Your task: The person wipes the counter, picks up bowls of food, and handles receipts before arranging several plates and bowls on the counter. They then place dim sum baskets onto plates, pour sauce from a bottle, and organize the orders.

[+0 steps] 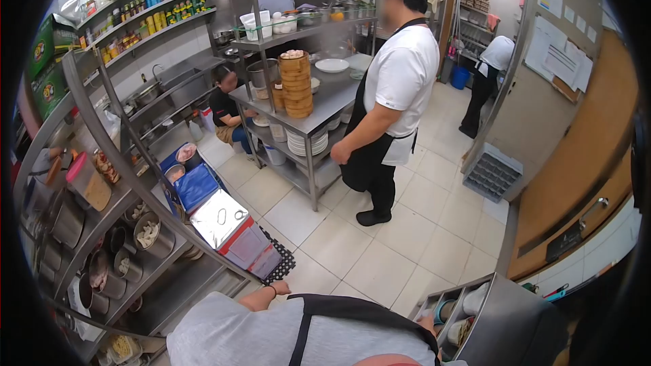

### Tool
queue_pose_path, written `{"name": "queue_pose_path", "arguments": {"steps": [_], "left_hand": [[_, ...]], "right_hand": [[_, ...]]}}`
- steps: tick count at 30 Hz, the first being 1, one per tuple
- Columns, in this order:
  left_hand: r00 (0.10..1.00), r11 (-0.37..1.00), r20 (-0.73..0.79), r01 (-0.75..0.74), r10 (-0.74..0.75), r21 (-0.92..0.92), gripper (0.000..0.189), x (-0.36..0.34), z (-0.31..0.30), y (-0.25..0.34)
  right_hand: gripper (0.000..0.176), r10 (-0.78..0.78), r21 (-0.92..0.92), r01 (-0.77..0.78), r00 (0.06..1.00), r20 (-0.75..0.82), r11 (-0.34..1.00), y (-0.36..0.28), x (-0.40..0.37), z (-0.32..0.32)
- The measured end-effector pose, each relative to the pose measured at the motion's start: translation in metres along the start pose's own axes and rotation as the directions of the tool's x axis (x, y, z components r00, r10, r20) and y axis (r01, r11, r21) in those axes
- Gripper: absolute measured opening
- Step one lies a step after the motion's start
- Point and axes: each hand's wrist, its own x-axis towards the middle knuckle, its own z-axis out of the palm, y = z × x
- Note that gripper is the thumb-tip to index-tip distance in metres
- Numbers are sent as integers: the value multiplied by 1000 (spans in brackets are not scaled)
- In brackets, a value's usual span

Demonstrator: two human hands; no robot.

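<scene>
My left hand [281, 288], with a dark band at the wrist, is held out above the tiled floor, its fingers curled in and nothing visible in them. It is nearest to the red and white cooler box [234, 234]. My right hand [428, 326] is at the near edge of a metal drawer unit [502, 305], partly hidden by my black apron [366, 322]. I cannot tell what its fingers hold. Inside the unit, a white container [475, 298] and a teal-rimmed container [445, 310] sit close to that hand.
A person in a white shirt [407, 71] stands by the steel table [339, 85] with stacked bamboo steamers [296, 85]. Another person [227, 105] crouches beyond it; a third [494, 61] bends at the back. Shelving with metal pots [154, 237] runs along the left. A grey crate [494, 171] stands on the right.
</scene>
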Motion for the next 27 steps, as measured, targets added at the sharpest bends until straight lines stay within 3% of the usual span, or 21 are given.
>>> {"name": "queue_pose_path", "arguments": {"steps": [1,2,4,5,6,7,8,9,11,12,13,14,15,16,21,22,23,25,27], "left_hand": [[1000,1000,6,-8,8,6,35,1,0,-12],[1000,1000,9,16,-16,13,36,0,-3,-25],[998,997,51,44,-41,-64,38,-3,-13,-42],[996,1000,85,18,-16,-23,38,2,-16,-48],[998,998,58,7,-3,-57,37,8,-20,-55],[999,997,44,-13,16,-73,36,14,-22,-63],[997,979,74,39,-24,-198,34,3,-33,-56],[996,991,90,-12,24,-136,33,0,-44,-52],[931,933,55,-358,360,-39,28,65,-12,-90],[914,921,125,-389,385,7,28,75,-16,-88],[906,919,198,-390,374,50,27,81,-22,-82],[895,915,256,-396,365,78,27,88,-26,-74],[882,911,311,-400,354,97,27,97,-26,-68],[871,908,354,-403,342,116,26,106,-24,-60],[898,969,400,-234,182,84,25,129,-34,18],[902,970,391,-231,185,73,25,136,-32,37],[897,962,386,-262,215,75,24,134,-32,57],[800,837,448,-517,399,180,25,102,-39,117],[766,850,477,-521,430,70,25,89,-21,159]], "right_hand": [[18,-210,-49,210,978,8,976,-4,-13,-6],[18,-195,-47,195,981,8,980,-3,-15,1],[20,42,8,-46,957,286,999,8,-13,28],[22,115,-73,-99,958,262,992,13,-17,48],[24,247,90,-272,944,219,958,20,-23,69],[24,211,-65,-200,930,302,978,10,-29,68],[25,287,-20,-296,904,318,955,2,-40,71],[24,332,37,-355,902,278,934,-3,-52,83],[24,319,42,-338,918,236,940,-45,-92,63],[26,313,44,-329,925,216,943,-68,-114,47],[26,334,123,-354,929,160,927,-67,-130,72],[30,420,223,-456,887,190,862,-87,-156,56],[24,428,341,-431,899,88,835,-94,-183,68],[39,541,343,-544,833,115,766,-121,-215,38],[36,740,404,-709,664,105,579,-168,-368,36],[34,794,463,-703,609,-1,540,-171,-397,39],[31,839,515,-691,534,-107,506,-176,-426,40],[27,881,459,-753,383,-279,472,-166,-488,48],[27,855,431,-845,57,-515,316,-170,-550,15]]}}
